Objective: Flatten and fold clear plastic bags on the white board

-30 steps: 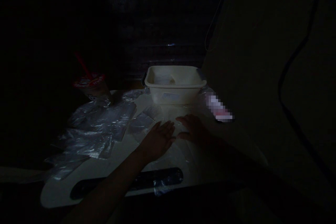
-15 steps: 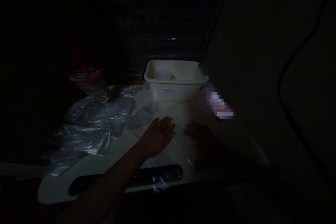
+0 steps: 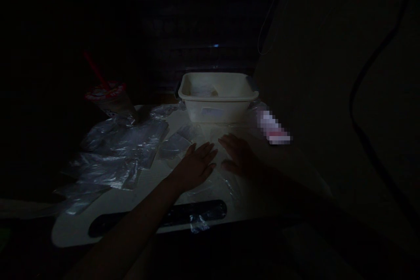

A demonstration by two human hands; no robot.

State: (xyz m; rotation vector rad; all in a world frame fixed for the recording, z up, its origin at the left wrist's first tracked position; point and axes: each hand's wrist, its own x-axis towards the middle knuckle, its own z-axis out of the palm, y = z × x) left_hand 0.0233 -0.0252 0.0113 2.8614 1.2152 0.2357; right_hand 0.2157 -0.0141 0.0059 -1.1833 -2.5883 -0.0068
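My left hand [image 3: 195, 167] lies palm down with its fingers stretched out, on or just above a thin clear plastic sheet or bag [image 3: 229, 186]. Beside it on the right, my right hand [image 3: 241, 155] has its fingers extended and holds nothing that I can see. A small gap separates the fingertips of the two hands. Just left of my left hand lie flat clear plastic packets [image 3: 175, 145] on the pale table [image 3: 147, 199]. Dim light hides where the clear sheet ends under the hands.
A cream tub [image 3: 218, 110] with something pale inside stands behind the hands. To the left spreads a pile of clear plastic bags [image 3: 118, 157], with a drink cup [image 3: 113, 100] and red straw behind. A pixelated item [image 3: 274, 129] lies right. Tape [image 3: 198, 224] crosses the table's dark front slot.
My right hand has moved forward and slightly left, its fingers now spread nearer the tub. My left hand stays almost in place. The camera view has shifted slightly.
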